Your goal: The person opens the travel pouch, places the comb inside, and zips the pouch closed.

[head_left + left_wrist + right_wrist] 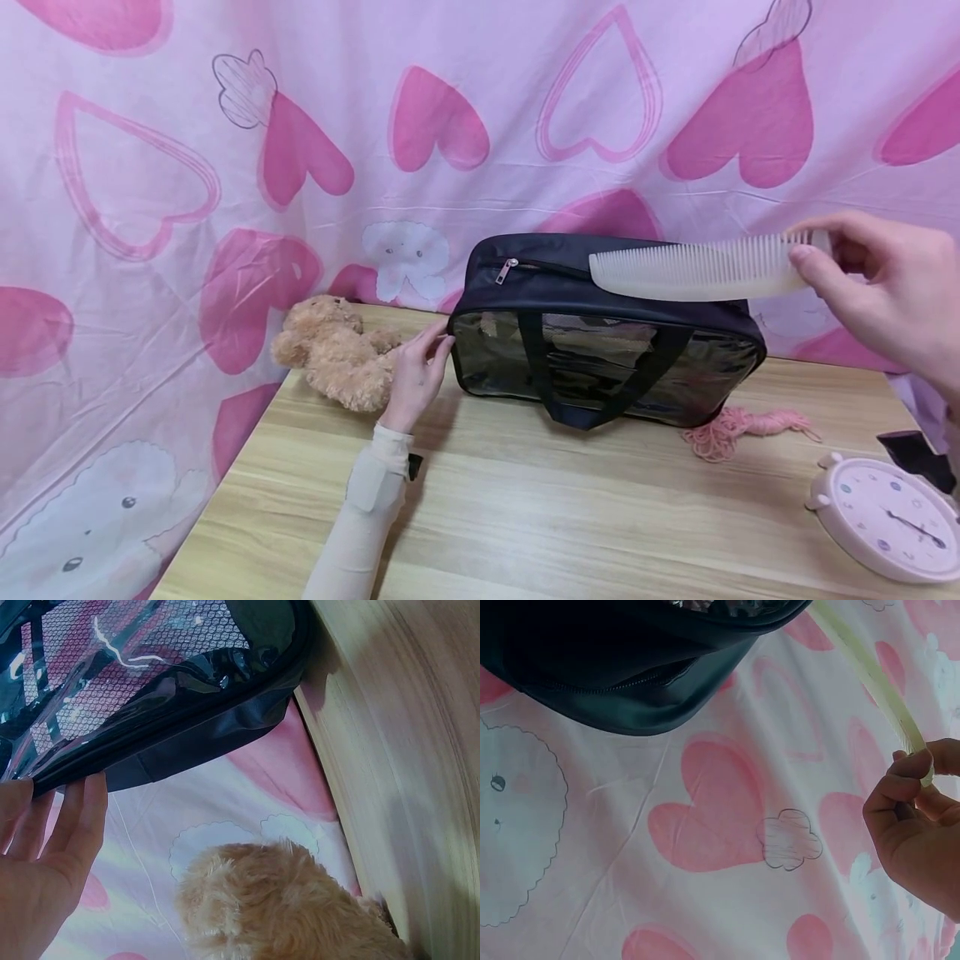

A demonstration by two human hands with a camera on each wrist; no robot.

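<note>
A pale translucent comb is pinched at its right end between the thumb and fingers of my right hand. It is held level above the top of a black toiletry bag, its teeth pointing up. The bag stands upright, with a clear front panel, a black strap handle and a zipper pull near the left of its top. My left hand holds the bag's left edge, with thumb and fingertips at the rim in the left wrist view. How far the zipper is undone is hard to tell.
Left of the left hand lies a fluffy brown teddy bear. Pink yarn lies by the bag's right corner, and a pink alarm clock is at the table's right. Behind the wooden table hangs a pink heart-patterned curtain.
</note>
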